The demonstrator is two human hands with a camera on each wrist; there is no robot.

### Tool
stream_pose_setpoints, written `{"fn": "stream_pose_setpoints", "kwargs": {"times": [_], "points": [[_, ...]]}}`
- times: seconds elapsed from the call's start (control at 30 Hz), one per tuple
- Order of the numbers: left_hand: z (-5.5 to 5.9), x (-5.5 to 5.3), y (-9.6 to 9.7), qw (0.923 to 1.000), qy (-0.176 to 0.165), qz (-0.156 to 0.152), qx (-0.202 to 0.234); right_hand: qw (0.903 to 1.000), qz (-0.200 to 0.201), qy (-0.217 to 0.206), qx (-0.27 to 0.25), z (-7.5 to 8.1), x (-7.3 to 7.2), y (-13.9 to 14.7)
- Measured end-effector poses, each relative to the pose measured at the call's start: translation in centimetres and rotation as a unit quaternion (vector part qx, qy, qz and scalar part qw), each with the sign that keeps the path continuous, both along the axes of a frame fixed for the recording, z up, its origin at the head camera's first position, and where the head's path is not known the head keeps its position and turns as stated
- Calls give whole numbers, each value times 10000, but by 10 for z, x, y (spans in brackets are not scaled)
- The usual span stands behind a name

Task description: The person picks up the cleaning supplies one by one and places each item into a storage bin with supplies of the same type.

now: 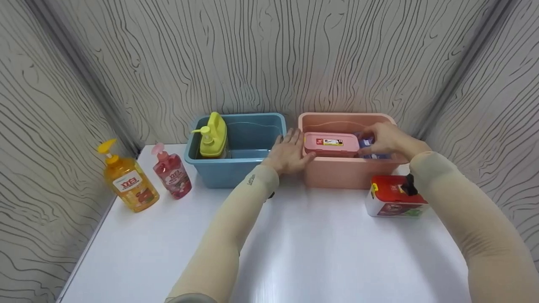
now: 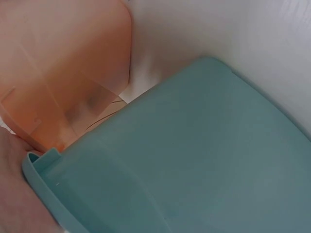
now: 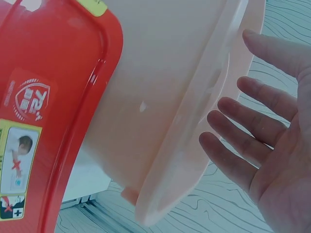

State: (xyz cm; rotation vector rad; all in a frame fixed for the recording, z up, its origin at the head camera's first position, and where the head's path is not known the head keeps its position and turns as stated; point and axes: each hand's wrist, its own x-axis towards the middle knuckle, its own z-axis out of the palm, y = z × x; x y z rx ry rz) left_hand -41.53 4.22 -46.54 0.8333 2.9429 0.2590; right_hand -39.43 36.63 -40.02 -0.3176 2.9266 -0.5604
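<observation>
My left hand [image 1: 289, 155] lies flat with straight fingers across the gap between two bins, touching the rim of the blue bin [image 1: 236, 172]. In the left wrist view, part of that hand [image 2: 22, 194] shows against the blue rim. My right hand [image 1: 385, 136] reaches over the right end of the pink bin [image 1: 337, 173]. Below its fingers sits a blue package [image 1: 365, 143], partly hidden by the hand. Beside the package lies a pink lidded box [image 1: 331, 142]. In the right wrist view the hand [image 3: 272, 131] has spread, extended fingers with nothing between them.
A yellow pump jug [image 1: 214, 139] stands at the left inside the blue bin. To its left are an orange pump bottle [image 1: 130, 183] and a pink pump bottle [image 1: 173, 176]. A red-lidded white box [image 1: 393, 198] stands before the pink bin, under my right forearm. Wood-patterned walls close in the table.
</observation>
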Motion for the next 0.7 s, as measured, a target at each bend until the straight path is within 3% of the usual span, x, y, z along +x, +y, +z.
{"fn": "stream_pose_setpoints", "kwargs": {"times": [0.27, 0.7], "points": [[-2, -2, -2, 9999, 36, 108, -42, 9999, 76, 50, -88, 5, 7, 9], [-1, -1, 1, 9999, 126, -39, -73, 9998, -184, 34, 8, 9, 36, 27]]}}
